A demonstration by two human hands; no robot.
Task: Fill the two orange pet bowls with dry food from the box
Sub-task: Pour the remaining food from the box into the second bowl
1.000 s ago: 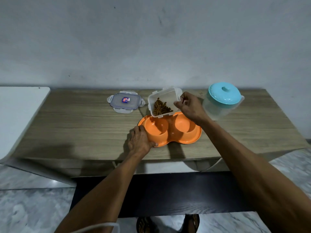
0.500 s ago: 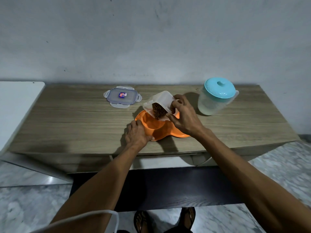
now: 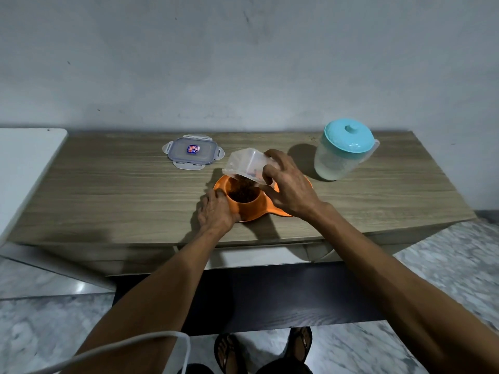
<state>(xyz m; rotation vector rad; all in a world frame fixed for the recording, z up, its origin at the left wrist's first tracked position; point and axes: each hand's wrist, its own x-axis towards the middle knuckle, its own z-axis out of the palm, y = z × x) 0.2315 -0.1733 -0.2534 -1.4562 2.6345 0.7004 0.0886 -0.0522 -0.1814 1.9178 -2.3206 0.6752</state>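
Observation:
An orange double pet bowl point(image 3: 252, 209) sits on the wooden table point(image 3: 121, 190). My right hand point(image 3: 289, 184) grips a clear plastic food box point(image 3: 247, 164), tipped steeply mouth-down over the left bowl. Brown dry food point(image 3: 243, 190) pours from the box and lies heaped in the left bowl. My left hand point(image 3: 216, 211) holds the bowl's left front rim. My right hand and the box hide the right bowl almost wholly.
The box's clear lid point(image 3: 192, 151) with a blue sticker lies flat at the table's back, left of the bowls. A clear jug with a teal lid point(image 3: 343, 149) stands back right. A white surface point(image 3: 24, 168) adjoins the table's left end.
The box has tipped from nearly level to steeply mouth-down, and the food has slid out into the left bowl. My left hand has stayed on the bowl's rim.

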